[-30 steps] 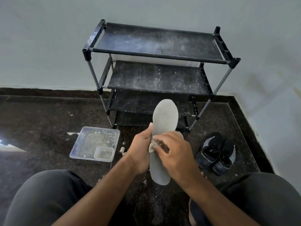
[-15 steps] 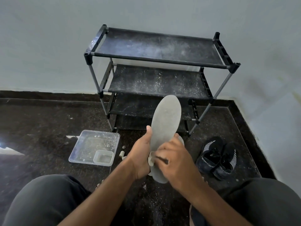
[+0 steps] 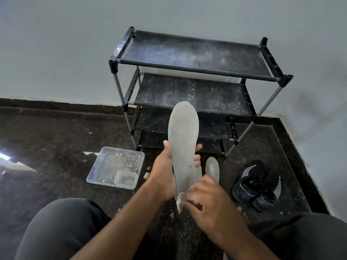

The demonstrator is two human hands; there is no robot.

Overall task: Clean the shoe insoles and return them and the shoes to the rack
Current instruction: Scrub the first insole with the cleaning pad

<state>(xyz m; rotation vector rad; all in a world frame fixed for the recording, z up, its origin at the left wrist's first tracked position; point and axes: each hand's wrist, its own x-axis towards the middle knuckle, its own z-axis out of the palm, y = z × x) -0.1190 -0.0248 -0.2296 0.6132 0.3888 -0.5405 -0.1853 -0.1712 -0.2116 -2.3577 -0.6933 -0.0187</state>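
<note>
A: Largest element?
B: Black rack point(image 3: 195, 53), dusty shelves, against the wall; higher in view earlier.
A: Next?
B: Pair of black shoes point(image 3: 257, 184) on the floor, right; clear tray point(image 3: 105, 166), left.
A: The insole point(image 3: 183, 147)?
B: Held upright, gripped by the left hand point(image 3: 165, 177); raised higher than before. A second insole point(image 3: 213, 168) now shows behind.
A: Right hand point(image 3: 204, 199)?
B: Pinching a white cloth point(image 3: 179, 201) at the heel, lower than earlier.

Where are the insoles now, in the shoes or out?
Out. The left hand holds one insole upright; the other insole lies on the floor beside the shoes.
</note>
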